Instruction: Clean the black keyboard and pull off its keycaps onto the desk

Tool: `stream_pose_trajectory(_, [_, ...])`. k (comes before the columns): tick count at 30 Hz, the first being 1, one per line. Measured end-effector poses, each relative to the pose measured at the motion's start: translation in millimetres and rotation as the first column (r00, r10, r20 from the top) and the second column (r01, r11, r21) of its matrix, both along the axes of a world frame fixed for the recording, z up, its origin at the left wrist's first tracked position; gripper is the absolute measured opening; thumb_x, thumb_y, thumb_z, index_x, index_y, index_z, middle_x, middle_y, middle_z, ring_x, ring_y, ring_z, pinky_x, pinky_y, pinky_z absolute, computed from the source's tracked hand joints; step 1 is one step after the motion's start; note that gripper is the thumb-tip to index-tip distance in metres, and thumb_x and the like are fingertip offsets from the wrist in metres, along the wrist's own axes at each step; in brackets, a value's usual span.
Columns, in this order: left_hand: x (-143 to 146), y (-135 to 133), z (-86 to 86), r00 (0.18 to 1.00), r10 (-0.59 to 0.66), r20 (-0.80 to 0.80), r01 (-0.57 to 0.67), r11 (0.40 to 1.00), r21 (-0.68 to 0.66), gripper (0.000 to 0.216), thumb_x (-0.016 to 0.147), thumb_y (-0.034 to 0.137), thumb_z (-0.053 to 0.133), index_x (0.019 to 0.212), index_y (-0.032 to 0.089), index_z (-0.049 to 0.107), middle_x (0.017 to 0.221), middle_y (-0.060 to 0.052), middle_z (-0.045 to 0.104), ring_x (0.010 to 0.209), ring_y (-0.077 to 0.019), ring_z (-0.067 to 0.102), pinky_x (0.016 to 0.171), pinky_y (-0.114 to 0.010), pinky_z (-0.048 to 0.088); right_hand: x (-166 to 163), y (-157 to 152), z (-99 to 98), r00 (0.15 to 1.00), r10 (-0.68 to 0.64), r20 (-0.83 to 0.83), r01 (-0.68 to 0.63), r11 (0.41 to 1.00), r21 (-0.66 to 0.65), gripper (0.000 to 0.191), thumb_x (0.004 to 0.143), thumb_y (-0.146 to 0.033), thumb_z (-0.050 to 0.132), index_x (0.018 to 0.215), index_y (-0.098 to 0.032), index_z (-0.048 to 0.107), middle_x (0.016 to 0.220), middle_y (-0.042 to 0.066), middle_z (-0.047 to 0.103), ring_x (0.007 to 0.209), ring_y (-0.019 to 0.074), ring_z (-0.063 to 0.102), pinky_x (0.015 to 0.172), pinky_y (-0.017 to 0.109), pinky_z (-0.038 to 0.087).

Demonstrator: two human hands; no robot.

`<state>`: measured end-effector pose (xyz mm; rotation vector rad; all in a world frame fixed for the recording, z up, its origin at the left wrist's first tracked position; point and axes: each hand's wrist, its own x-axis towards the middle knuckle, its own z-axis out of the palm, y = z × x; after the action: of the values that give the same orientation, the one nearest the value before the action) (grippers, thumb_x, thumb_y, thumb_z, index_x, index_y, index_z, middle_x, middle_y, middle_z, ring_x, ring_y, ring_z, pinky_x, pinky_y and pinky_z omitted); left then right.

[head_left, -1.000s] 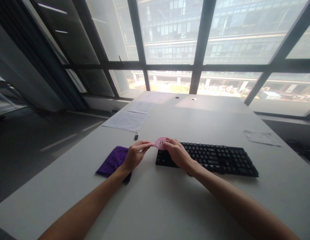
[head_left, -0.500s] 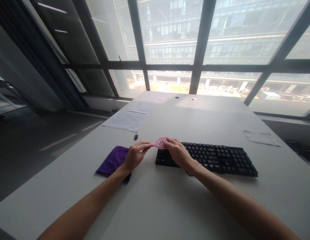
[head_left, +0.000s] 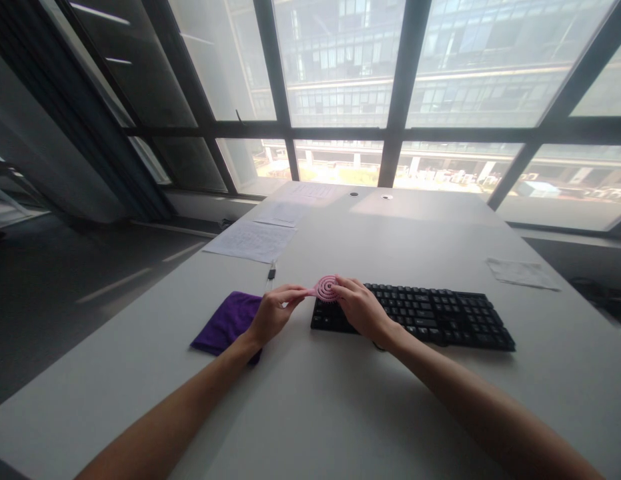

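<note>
A small pink round brush (head_left: 325,287) with ring-shaped ridges hovers over the left end of a black keyboard (head_left: 430,317). My left hand (head_left: 273,313) pinches the brush's thin handle between thumb and fingers. My right hand (head_left: 359,308) grips the round head from the right, its fingers curled over the keyboard's left keys. A folded purple cloth (head_left: 225,323) lies on the table just left of my left wrist.
The white table (head_left: 315,400) carries printed sheets (head_left: 250,240) at the far left and a crumpled paper (head_left: 523,273) at the far right. A small dark connector (head_left: 272,272) lies beyond the cloth. Large windows stand behind the table's far edge.
Both hands and the pink brush stay almost where they were; the brush head has shifted very slightly over the keyboard's left end.
</note>
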<state>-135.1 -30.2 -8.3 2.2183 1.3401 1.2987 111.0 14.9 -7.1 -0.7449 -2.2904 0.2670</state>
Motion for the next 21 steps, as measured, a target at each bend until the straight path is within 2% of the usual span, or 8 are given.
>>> stream_pose_trajectory(5, [2.9,-2.9,0.0,1.0,-0.024,-0.007,0.024,1.0,-0.018,0.019,0.093,0.027,0.064,0.109,0.025,0.076,0.105,-0.005,0.074,0.095,-0.0163,0.07,0.086,-0.027,0.055,6.2,-5.7,-2.5,0.999,-0.037,-0.006,0.037,0.999,0.035,0.029,0.091,-0.004,0.051,0.11,-0.02,0.068,0.13,0.011,0.063,0.114,0.0245,0.059,0.097,0.04,0.053])
stream_pose_trajectory(12, [4.2,-3.1,0.1,1.0,-0.01,-0.021,0.01,1.0,0.019,0.021,0.094,0.025,0.062,0.111,0.026,0.075,0.107,-0.005,0.074,0.097,-0.0166,0.069,0.087,-0.028,0.056,5.1,-5.1,-4.0,0.997,-0.055,-0.046,0.056,0.998,0.042,0.035,0.086,-0.001,0.053,0.111,-0.021,0.067,0.132,0.01,0.063,0.116,0.0242,0.058,0.098,0.041,0.053])
stream_pose_trajectory(21, [5.4,-4.5,-0.3,0.994,-0.095,-0.063,0.095,0.995,0.0,0.027,0.095,0.022,0.06,0.119,0.026,0.072,0.112,-0.006,0.072,0.1,-0.0165,0.068,0.088,-0.028,0.056,8.1,-7.1,-2.8,0.995,-0.09,-0.048,0.092,0.995,0.043,0.042,0.079,0.004,0.051,0.11,-0.02,0.068,0.129,0.01,0.065,0.116,0.0241,0.058,0.099,0.041,0.052])
